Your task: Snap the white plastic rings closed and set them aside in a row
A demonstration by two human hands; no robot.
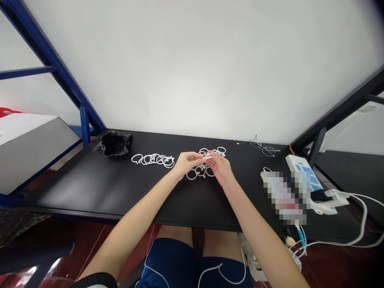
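Note:
Both my hands meet over the middle of a black table [90, 188]. My left hand [187, 163] and my right hand [220, 166] pinch the same white plastic ring [207, 157] between their fingertips, one from each side. Beneath and behind the hands lies a loose pile of white rings [204, 172]. A row of linked white rings [153, 159] lies on the table to the left of my left hand.
A crumpled black bag [114, 143] sits at the back left. Eyeglasses [264, 148] lie at the back right. A white power strip [309, 180] with cables and a blurred-out object [285, 196] occupy the right side. Blue metal framing [69, 88] rises at left.

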